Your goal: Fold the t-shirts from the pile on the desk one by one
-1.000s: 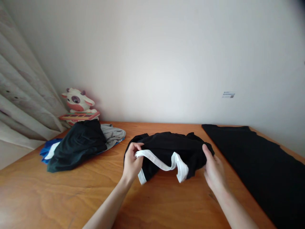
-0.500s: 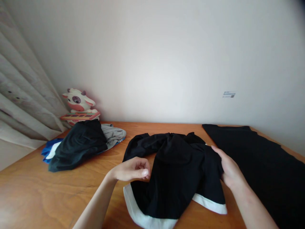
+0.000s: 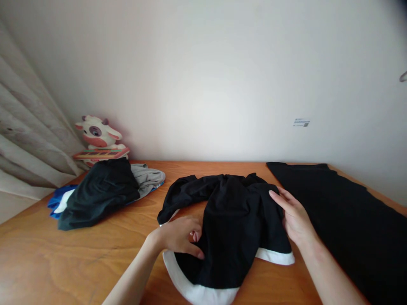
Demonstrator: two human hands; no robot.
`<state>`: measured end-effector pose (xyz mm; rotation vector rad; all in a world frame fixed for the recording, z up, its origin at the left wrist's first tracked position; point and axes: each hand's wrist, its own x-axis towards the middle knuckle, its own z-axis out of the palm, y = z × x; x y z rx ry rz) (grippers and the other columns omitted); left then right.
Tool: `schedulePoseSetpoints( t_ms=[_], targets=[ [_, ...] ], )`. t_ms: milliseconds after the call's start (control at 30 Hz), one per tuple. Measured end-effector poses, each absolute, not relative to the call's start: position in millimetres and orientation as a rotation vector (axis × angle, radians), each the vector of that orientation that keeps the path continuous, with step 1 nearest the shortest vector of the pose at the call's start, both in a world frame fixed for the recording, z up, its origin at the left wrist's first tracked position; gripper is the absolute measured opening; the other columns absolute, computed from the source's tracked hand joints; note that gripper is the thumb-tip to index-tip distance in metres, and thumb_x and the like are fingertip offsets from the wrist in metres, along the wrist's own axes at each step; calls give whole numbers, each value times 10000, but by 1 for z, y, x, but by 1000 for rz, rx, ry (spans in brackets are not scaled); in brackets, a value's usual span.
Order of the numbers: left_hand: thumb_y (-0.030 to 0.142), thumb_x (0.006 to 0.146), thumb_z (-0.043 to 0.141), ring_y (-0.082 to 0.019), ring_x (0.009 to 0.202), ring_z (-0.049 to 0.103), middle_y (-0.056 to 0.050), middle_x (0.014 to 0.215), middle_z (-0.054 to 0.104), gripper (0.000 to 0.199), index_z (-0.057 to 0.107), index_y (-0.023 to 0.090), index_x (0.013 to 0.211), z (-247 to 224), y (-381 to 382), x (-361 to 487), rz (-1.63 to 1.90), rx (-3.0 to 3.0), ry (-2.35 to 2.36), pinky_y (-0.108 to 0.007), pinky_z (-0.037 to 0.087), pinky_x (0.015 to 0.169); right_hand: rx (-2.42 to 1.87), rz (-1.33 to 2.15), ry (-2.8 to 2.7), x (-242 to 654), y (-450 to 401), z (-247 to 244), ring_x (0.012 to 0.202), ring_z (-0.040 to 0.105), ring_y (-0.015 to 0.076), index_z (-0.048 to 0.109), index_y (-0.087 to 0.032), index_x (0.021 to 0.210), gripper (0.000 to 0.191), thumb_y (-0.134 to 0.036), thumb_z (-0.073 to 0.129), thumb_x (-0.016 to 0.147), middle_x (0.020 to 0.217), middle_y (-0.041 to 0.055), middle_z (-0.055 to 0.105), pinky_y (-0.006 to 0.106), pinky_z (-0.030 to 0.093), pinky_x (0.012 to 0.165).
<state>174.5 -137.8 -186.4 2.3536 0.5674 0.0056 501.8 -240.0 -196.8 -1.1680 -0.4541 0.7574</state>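
A black garment (image 3: 232, 228) with white trim lies rumpled on the wooden table, its white hem toward me. At its left side is my left hand (image 3: 182, 237), fingers curled and thumb apart, the thumb tip over the black cloth near the lower left hem; nothing shows in its grasp. My right hand (image 3: 294, 214) holds the garment's right edge, with the thumb on top of the cloth and the other fingers partly behind it.
Dark, grey and blue clothes (image 3: 101, 192) are heaped at the left of the table (image 3: 79, 262). Behind them sits a cow toy (image 3: 98, 135) with a keyboard, beside a curtain (image 3: 28, 140). Black cloth (image 3: 333, 203) lies flat along the right side.
My left thumb has come down over the garment and spread from the fingers. My right hand has shifted slightly up and left with the garment's right edge. The view has moved a little.
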Motion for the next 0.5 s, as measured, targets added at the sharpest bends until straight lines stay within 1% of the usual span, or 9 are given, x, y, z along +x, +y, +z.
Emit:
schedulePoseSetpoints(
  t_ms=[100,167,233,333,400,500],
  targets=[
    [495,832,723,-160,748,547,21,791,603,305,610,213,799,-181,-132,166,145,2228,676,-254,397,669,-1318,513,-524,511,-240,-206,1030,716,270,698,-236,987,514,-506,879,589,1006,48,776,414,523,995],
    [492,874,668,-146,734,538,29,785,592,293,598,209,843,-176,-127,159,322,2055,779,-242,405,653,-1508,248,-617,518,-242,-211,1081,698,308,696,-239,1001,457,-548,786,677,1052,89,769,459,492,1020],
    [501,838,711,-136,690,548,34,748,594,326,586,201,828,-172,-121,154,505,1816,887,-234,410,621,-1691,25,-726,525,-246,-214,1125,680,338,705,-247,1065,425,-559,668,778,1105,122,762,484,481,1013],
    [444,707,839,-145,602,599,29,673,634,365,587,197,797,-168,-112,151,764,1345,1009,-239,445,569,-1829,-105,-816,533,-251,-215,1159,666,354,716,-260,1145,437,-546,559,854,1139,135,758,497,485,994],
    [363,649,867,-180,584,650,6,647,672,339,617,189,796,-166,-108,151,914,1065,1039,-266,499,566,-1843,-97,-797,537,-251,-215,1156,667,357,728,-247,1129,439,-544,578,842,1128,138,758,506,481,1007],
    [297,673,812,-237,592,703,-36,627,706,231,676,163,803,-161,-103,151,1016,810,1049,-316,556,563,-1722,70,-611,544,-248,-218,1123,680,340,737,-226,1073,449,-546,694,761,1075,120,763,504,479,1036]
  ],
)
